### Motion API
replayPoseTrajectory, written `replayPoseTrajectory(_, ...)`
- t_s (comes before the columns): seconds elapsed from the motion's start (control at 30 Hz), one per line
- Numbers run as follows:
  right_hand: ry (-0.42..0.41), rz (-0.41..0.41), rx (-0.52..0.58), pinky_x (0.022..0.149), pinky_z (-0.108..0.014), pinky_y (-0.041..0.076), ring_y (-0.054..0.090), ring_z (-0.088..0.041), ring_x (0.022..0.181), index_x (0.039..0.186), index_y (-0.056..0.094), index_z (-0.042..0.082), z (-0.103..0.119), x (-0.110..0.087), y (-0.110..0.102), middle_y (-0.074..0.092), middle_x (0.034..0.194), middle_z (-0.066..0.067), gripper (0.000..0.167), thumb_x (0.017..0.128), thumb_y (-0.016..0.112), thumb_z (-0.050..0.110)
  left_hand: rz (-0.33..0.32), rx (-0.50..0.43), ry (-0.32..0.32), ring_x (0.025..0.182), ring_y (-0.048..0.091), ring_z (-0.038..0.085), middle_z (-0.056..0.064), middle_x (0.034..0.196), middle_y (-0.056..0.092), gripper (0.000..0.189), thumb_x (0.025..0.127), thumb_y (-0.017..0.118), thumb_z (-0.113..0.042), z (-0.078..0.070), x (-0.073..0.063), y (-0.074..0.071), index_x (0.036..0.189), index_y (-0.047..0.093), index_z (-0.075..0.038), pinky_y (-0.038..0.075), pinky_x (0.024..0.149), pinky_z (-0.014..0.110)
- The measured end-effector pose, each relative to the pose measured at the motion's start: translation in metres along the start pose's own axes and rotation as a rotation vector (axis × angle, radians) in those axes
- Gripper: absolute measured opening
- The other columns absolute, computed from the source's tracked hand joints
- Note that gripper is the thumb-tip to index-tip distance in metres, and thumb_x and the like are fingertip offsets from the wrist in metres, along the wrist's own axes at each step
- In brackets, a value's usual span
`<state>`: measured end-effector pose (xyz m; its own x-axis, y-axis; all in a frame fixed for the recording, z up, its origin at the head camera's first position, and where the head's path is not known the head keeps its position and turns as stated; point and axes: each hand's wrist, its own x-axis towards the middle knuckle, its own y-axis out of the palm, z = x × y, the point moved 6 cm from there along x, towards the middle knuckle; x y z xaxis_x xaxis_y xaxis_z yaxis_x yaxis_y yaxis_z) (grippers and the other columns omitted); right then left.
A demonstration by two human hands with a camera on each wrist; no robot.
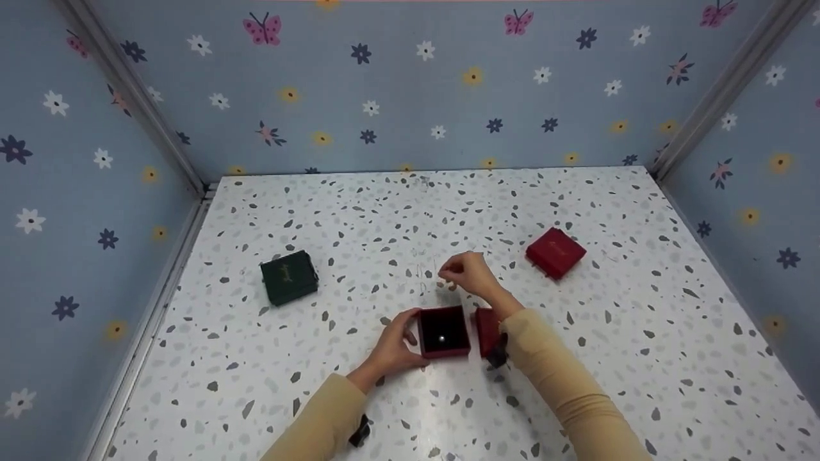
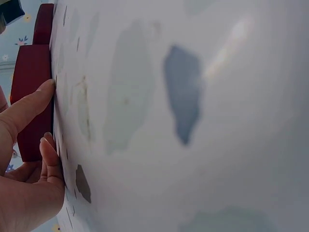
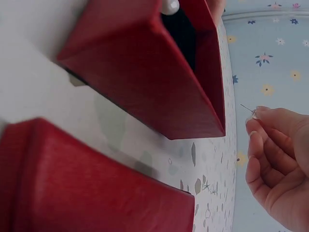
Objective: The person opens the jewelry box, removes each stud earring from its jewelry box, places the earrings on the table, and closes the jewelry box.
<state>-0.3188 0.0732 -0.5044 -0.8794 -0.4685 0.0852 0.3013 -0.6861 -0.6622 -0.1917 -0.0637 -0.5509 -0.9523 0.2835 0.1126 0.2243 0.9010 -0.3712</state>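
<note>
A red jewelry box (image 1: 444, 353) sits uncovered, its black lining holding one pearl (image 1: 442, 338). My left hand (image 1: 396, 346) grips the box at its left side, fingers at the far corner and thumb at the near one; in the left wrist view its fingers lie along the red wall (image 2: 34, 96). Beyond the box, my right hand (image 1: 471, 274) is raised and pinches a small earring (image 3: 253, 113) between thumb and forefinger, its thin metal post sticking out. The red lid (image 1: 487, 330) rests right of the box, partly under my right forearm.
A closed dark green box (image 1: 289, 278) stands at the left and a closed red box (image 1: 556, 253) at the right. Thin wire-like pieces (image 1: 420, 271) lie on the speckled table just left of my right hand. Flower-patterned panels enclose the back and sides.
</note>
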Motion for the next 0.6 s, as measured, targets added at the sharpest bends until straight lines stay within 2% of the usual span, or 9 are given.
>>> replayPoseTrajectory(0.13,0.031,-0.026,-0.053,0.047,-0.022,0.043,0.055,-0.012,0.052,0.079,0.07,0.003,-0.004,0.01,-0.005,0.063,0.064,-0.005,0.01,0.079,0.065,0.011,-0.006,-0.008,-0.003,0.071,0.054,0.027,0.018,0.118,0.045,0.089,0.052,0.081,0.004,0.001,0.001,0.0,0.128,0.036,0.003,0.045,0.047,0.021)
replayPoseTrajectory(0.23,0.106,-0.021,-0.048,0.045,-0.022,0.042,0.052,-0.009,0.048,0.08,0.07,0.003,-0.01,0.016,-0.007,0.062,0.063,-0.006,0.011,0.08,0.065,0.013,-0.005,-0.006,-0.013,0.071,0.054,0.026,0.017,0.118,0.045,0.089,0.052,0.081,0.003,0.002,0.002,0.0,0.128,0.037,0.002,0.044,0.047,0.021)
replayPoseTrajectory(0.5,0.262,-0.04,-0.036,0.046,-0.021,0.043,0.056,-0.013,0.053,0.082,0.069,0.0,-0.026,0.029,-0.01,0.063,0.066,-0.008,0.013,0.08,0.064,0.012,-0.013,0.016,-0.003,0.07,0.053,0.028,0.018,0.115,0.046,0.089,0.051,0.082,0.003,0.0,0.0,-0.001,0.128,0.036,0.004,0.044,0.047,0.021)
replayPoseTrajectory(0.6,0.348,-0.036,-0.015,0.047,-0.021,0.045,0.058,-0.014,0.056,0.085,0.069,0.0,-0.034,0.031,-0.009,0.063,0.068,-0.008,0.014,0.08,0.064,0.013,-0.015,0.016,0.001,0.071,0.054,0.028,0.018,0.117,0.046,0.09,0.051,0.082,0.003,0.001,0.0,0.0,0.128,0.036,0.005,0.044,0.048,0.021)
